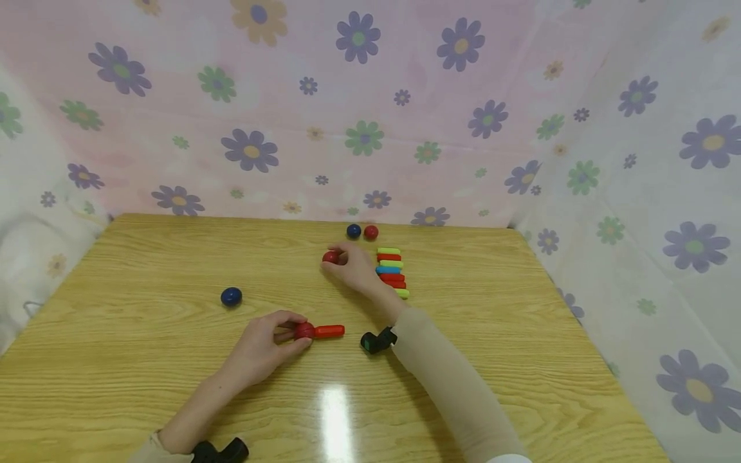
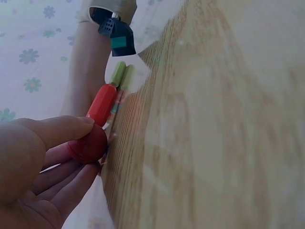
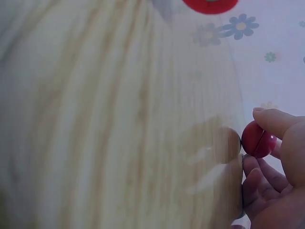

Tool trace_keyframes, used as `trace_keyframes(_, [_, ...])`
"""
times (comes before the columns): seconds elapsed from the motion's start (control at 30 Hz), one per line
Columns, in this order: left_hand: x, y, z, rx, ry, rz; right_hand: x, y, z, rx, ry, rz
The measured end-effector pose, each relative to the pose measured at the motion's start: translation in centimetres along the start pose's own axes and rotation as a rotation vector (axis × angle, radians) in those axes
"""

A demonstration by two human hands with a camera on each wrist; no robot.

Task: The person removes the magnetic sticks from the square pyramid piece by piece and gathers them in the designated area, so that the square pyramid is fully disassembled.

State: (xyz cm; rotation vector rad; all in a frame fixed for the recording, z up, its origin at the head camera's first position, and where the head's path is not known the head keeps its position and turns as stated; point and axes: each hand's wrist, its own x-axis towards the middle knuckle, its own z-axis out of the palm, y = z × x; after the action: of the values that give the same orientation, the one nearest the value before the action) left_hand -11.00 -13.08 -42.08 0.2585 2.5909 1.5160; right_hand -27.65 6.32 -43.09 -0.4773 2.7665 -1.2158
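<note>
My left hand (image 1: 263, 344) holds a red ball (image 1: 305, 330) at the table's middle, fingers on one side and thumb on the other. A red stick (image 1: 330, 331) extends rightward from that ball, end against it; whether they are joined I cannot tell. In the left wrist view the same ball (image 2: 88, 147) sits between thumb and fingers, the stick (image 2: 101, 105) beyond it. Farther back, my right hand (image 1: 354, 269) pinches another red ball (image 1: 330, 257) between thumb and fingers. The right wrist view shows this ball (image 3: 259, 139) low over or touching the wooden surface.
Right of my right hand lies a column of several red, yellow and blue sticks (image 1: 390, 264), partly covered by the hand. Behind are a blue ball (image 1: 354, 231) and a red ball (image 1: 371, 231). Another blue ball (image 1: 231, 297) lies left on the wooden table (image 1: 145, 289). Flowered cloth (image 1: 301, 148) hangs behind.
</note>
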Motion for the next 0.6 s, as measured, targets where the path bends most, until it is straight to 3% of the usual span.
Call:
trace_keyframes(0.33, [0.01, 0.02, -0.05, -0.009, -0.004, 0.004, -0.12, 0.27, -0.05, -0.019, 0.001, -0.054])
trace_keyframes(0.6, [-0.02, 0.05, -0.04, -0.004, -0.001, -0.007, -0.19, 0.41, 0.0, -0.012, 0.009, -0.047])
